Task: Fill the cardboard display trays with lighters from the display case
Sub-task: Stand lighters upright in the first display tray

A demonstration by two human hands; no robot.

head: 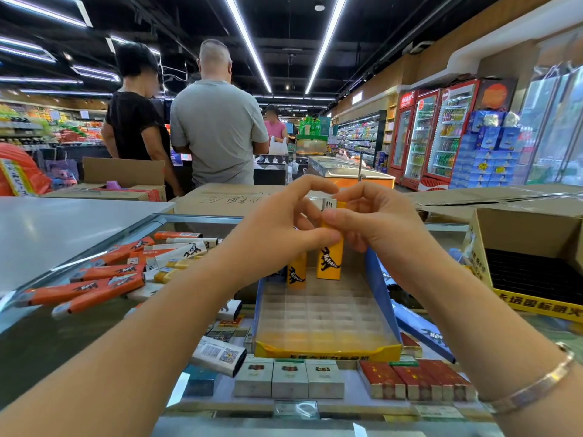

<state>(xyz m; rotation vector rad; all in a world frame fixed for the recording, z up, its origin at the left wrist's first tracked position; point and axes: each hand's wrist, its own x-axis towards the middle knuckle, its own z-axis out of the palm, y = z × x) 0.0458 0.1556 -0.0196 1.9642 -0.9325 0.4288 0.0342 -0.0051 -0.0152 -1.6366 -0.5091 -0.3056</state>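
Over the glass counter (63, 339), at frame centre, we find both hands raised together above the cardboard display tray (325, 350). Our left hand (280, 228) and our right hand (375, 222) each pinch the same yellow lighter (330, 260), fingers curled about its upper body near the metal cap. That lighter hangs upright just over the tray's far row. A second yellow lighter (297, 272) stands upright in the tray, just beside it toward 9 o'clock. The remaining grid of slots shows no other lighters. At 9 o'clock of the tray, a loose heap of orange and white lighters (104, 279) lies on the counter. At 3 o'clock, a second cardboard tray (530, 269) with a dark grid sits well apart. Cigarette packs (290, 378) show beneath the glass at 6 o'clock.
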